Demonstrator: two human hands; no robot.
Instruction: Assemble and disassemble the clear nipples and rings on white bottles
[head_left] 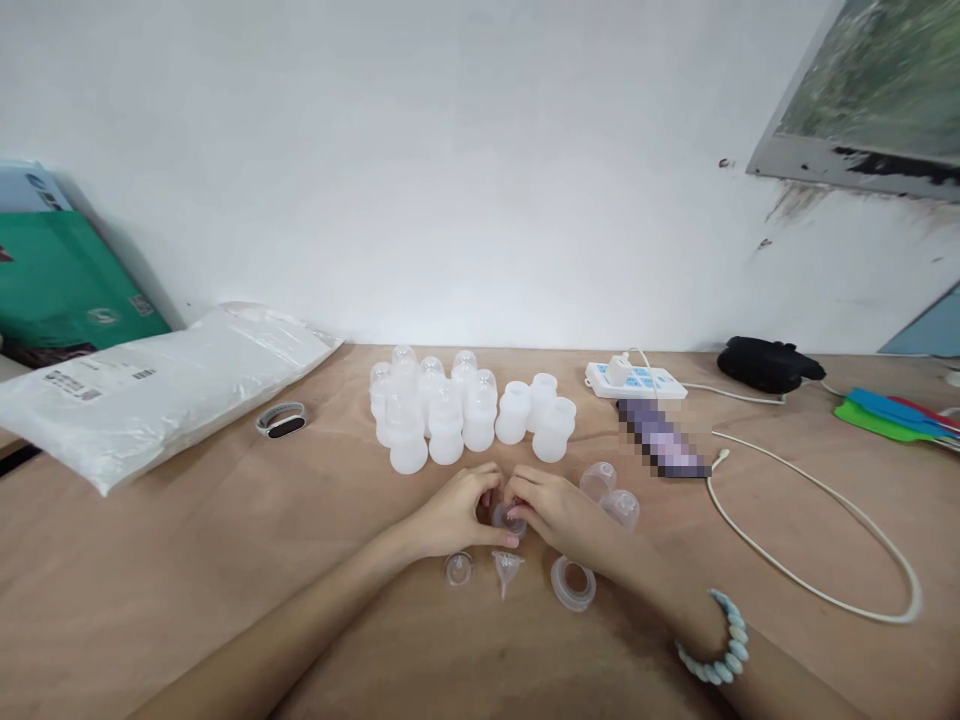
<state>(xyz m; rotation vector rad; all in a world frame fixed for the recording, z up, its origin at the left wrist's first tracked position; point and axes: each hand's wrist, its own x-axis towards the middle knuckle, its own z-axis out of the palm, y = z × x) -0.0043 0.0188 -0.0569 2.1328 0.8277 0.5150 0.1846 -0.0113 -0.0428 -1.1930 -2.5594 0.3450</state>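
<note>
Bending the left hand around a small clear round part in a wide curve, with the thumb on the near side and fingers on the far side. Hiding how tight, so not being able to tell about that grip. Pinching at the same part with the fingertips of the right hand, in a narrow grip. Having the part low over the desk, in front of the white baby bottles.

Looking light and thin, perhaps bending a little under a hard squeeze. Maybe feeling slippery on the smooth sides. Probably holding best by the outer rim, with soft fingers, not by pushing on the thin middle.

Seeing a clear knobbed piece and a clear funnel piece lying near the left thumb. Seeing also a clear ring below the right wrist, and two clear domes beside the right hand.
</note>
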